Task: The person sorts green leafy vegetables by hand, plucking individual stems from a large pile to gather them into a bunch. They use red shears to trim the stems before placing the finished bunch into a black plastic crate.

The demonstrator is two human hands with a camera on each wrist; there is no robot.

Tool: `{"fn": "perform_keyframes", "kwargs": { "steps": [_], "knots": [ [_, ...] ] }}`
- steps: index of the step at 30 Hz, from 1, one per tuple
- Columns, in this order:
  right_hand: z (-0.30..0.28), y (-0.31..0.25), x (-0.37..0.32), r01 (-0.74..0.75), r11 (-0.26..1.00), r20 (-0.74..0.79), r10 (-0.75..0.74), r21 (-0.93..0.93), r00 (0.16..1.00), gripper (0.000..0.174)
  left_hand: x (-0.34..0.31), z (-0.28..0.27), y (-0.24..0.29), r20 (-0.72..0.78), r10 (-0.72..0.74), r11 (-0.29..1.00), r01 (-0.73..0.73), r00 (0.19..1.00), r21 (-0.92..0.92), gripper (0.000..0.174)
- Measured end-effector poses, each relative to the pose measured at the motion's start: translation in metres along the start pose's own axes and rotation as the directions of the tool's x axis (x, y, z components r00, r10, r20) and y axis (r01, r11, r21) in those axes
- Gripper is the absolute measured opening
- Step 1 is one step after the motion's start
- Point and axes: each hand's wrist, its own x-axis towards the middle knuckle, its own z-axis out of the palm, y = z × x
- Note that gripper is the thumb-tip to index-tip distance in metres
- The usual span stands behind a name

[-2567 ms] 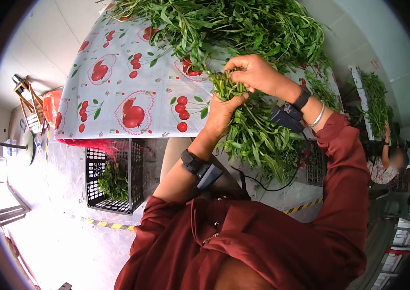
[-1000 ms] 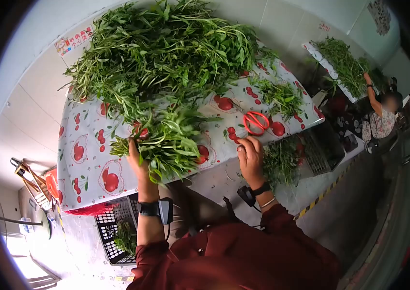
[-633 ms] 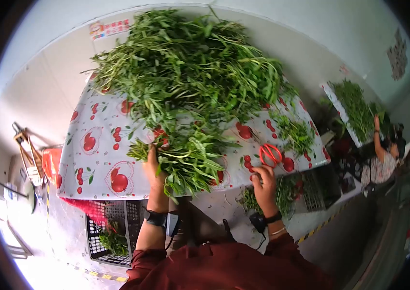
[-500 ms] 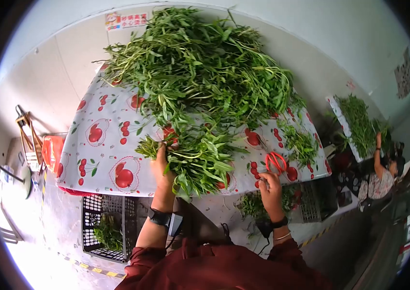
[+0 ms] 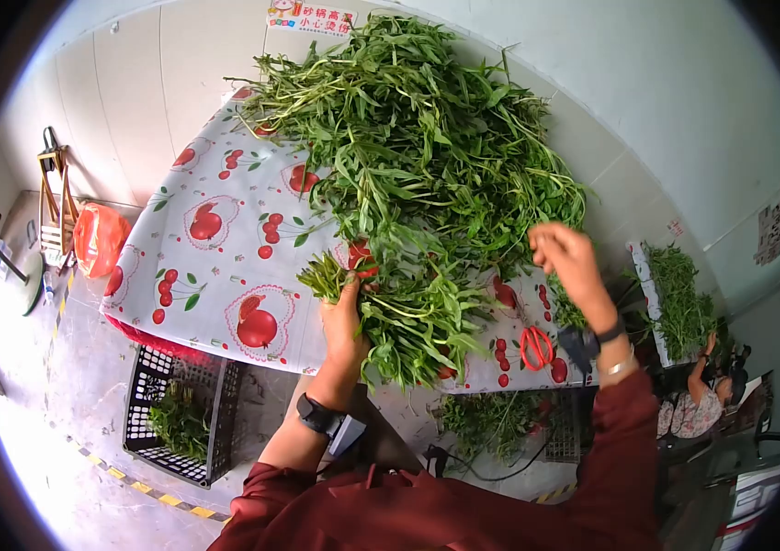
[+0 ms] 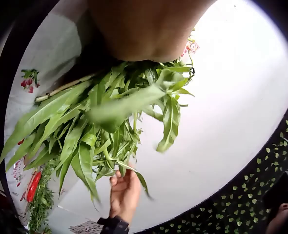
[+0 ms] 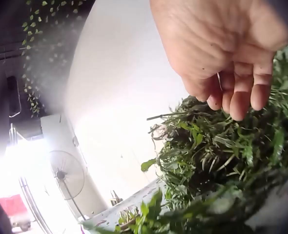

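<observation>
My left hand (image 5: 344, 326) grips a bunch of leafy greens (image 5: 422, 326) near its cut stems, low over the front of the table. The stem ends (image 5: 321, 275) point left and the long leaves spread right; the left wrist view shows these leaves (image 6: 80, 131) from close up. Raised beside the right side of a big heap of greens (image 5: 418, 138), my right hand (image 5: 566, 262) holds nothing. Its fingers (image 7: 239, 102) hang loosely bent in the right wrist view, with the heap (image 7: 217, 146) behind them. Red-handled scissors (image 5: 537, 349) lie on the tablecloth below that hand.
A white tablecloth with fruit prints (image 5: 252, 248) covers the table. On the floor at left stands a black crate (image 5: 223, 413) with greens inside. More greens (image 5: 486, 422) show below the table's front edge. Another person (image 5: 698, 404) works by a second table at right.
Both hands were on the bunch at first; the right hand let go. It passed near the scissors, then rose toward the heap. The left hand kept the bunch, lowered to the table. The head view turned.
</observation>
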Motion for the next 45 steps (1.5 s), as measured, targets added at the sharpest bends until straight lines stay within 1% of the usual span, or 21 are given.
{"fn": "perform_keyframes", "kwargs": {
  "steps": [4, 6, 7, 8, 9, 13, 15, 17, 18, 19, 21, 22, 25, 27, 29, 30, 38, 41, 42, 44, 45],
  "knots": [
    [0.014, -0.039, 0.085, 0.183, 0.983, -0.031, -0.183, -0.009, 0.983, 0.025, -0.003, 0.006, 0.002, 0.005, 0.019, 1.0, -0.019, 1.0, 0.012, 0.014],
    [0.034, -0.052, 0.122, 0.344, 0.922, -0.071, -0.361, -0.177, 0.93, 0.031, -0.002, 0.005, 0.0, -0.026, 0.018, 1.0, -0.018, 0.999, 0.008, 0.014],
    [0.046, -0.056, 0.138, 0.394, 0.899, -0.054, -0.41, -0.19, 0.91, 0.04, -0.002, 0.004, 0.001, -0.025, 0.021, 1.0, -0.021, 0.999, 0.01, 0.014],
    [0.059, -0.06, 0.152, 0.398, 0.906, -0.037, -0.407, -0.147, 0.913, 0.046, -0.003, 0.004, 0.002, -0.024, 0.003, 1.0, -0.002, 1.0, 0.022, 0.013],
    [0.07, -0.065, 0.161, 0.414, 0.889, -0.005, -0.423, -0.197, 0.906, 0.049, -0.003, 0.004, 0.003, -0.024, -0.016, 0.999, 0.017, 1.0, 0.035, 0.013],
    [0.09, -0.067, 0.186, 0.427, 0.856, 0.015, -0.442, -0.293, 0.897, 0.033, -0.003, 0.001, -0.001, -0.013, -0.006, 1.0, 0.006, 1.0, 0.004, 0.012],
    [0.092, -0.058, 0.184, 0.41, 0.851, 0.013, -0.43, -0.329, 0.903, 0.028, -0.002, 0.0, 0.0, -0.054, -0.042, 0.999, 0.043, 0.998, 0.018, 0.011],
    [0.081, -0.047, 0.177, 0.333, 0.894, -0.129, -0.383, -0.3, 0.915, 0.028, -0.001, 0.0, -0.001, -0.04, -0.019, 0.999, 0.021, 0.999, 0.042, 0.012],
    [0.077, -0.038, 0.171, 0.375, 0.895, -0.184, -0.422, -0.241, 0.888, 0.03, -0.001, 0.002, -0.001, -0.033, -0.013, 0.999, 0.014, 0.999, 0.039, 0.012],
    [0.068, -0.029, 0.163, 0.345, 0.914, -0.218, -0.389, -0.212, 0.895, 0.029, -0.002, 0.003, -0.001, -0.03, -0.028, 0.999, 0.029, 0.999, 0.043, 0.012],
    [0.051, -0.012, 0.143, 0.289, 0.956, -0.272, -0.289, -0.043, 0.918, 0.028, -0.005, 0.009, 0.002, -0.033, 0.019, 0.999, -0.018, 0.999, 0.027, 0.012],
    [0.043, -0.004, 0.131, 0.228, 0.97, -0.297, -0.192, 0.09, 0.935, 0.027, -0.003, 0.008, 0.002, -0.013, 0.054, 0.995, -0.053, 0.998, 0.083, 0.011],
    [0.029, 0.001, 0.093, 0.193, 0.901, -0.335, -0.057, 0.388, 0.941, 0.027, -0.001, 0.003, 0.004, 0.039, 0.008, 0.997, -0.011, 0.999, 0.083, 0.009],
    [0.017, 0.002, 0.079, 0.228, 0.878, -0.37, -0.064, 0.42, 0.927, 0.027, 0.001, 0.004, 0.002, 0.026, 0.049, 0.989, -0.052, 0.998, 0.14, 0.009],
    [-0.001, 0.006, 0.073, 0.267, 0.794, -0.468, 0.025, 0.546, 0.884, 0.027, -0.001, 0.004, 0.002, 0.038, 0.068, 0.989, -0.072, 0.997, 0.128, 0.01],
    [-0.012, 0.004, 0.07, 0.301, 0.768, -0.501, 0.03, 0.565, 0.865, 0.028, 0.003, -0.004, 0.001, 0.064, 0.021, 0.989, -0.03, 0.998, 0.144, 0.015],
    [-0.097, 0.015, 0.017, 0.392, 0.765, -0.67, 0.068, 0.51, 0.739, 0.029, 0.015, -0.019, -0.004, 0.059, -0.016, 0.991, 0.007, 0.998, 0.137, 0.028],
    [-0.113, 0.024, -0.01, 0.351, 0.783, -0.682, 0.125, 0.514, 0.72, 0.029, 0.007, -0.012, 0.001, 0.126, 0.047, 0.975, -0.073, 0.991, 0.208, 0.022],
    [-0.117, 0.025, -0.019, 0.343, 0.791, -0.692, 0.136, 0.507, 0.709, 0.029, 0.008, -0.016, 0.0, 0.171, 0.093, 0.925, -0.148, 0.981, 0.35, 0.018],
    [-0.131, 0.027, -0.03, 0.335, 0.803, -0.707, 0.145, 0.493, 0.692, 0.029, 0.005, -0.011, 0.002, 0.141, 0.059, 0.94, -0.103, 0.988, 0.326, 0.017],
    [-0.144, 0.029, -0.036, 0.395, 0.796, -0.752, 0.111, 0.459, 0.65, 0.029, 0.003, -0.007, 0.004, 0.104, 0.038, 0.951, -0.068, 0.994, 0.301, 0.017]
  ]
}}
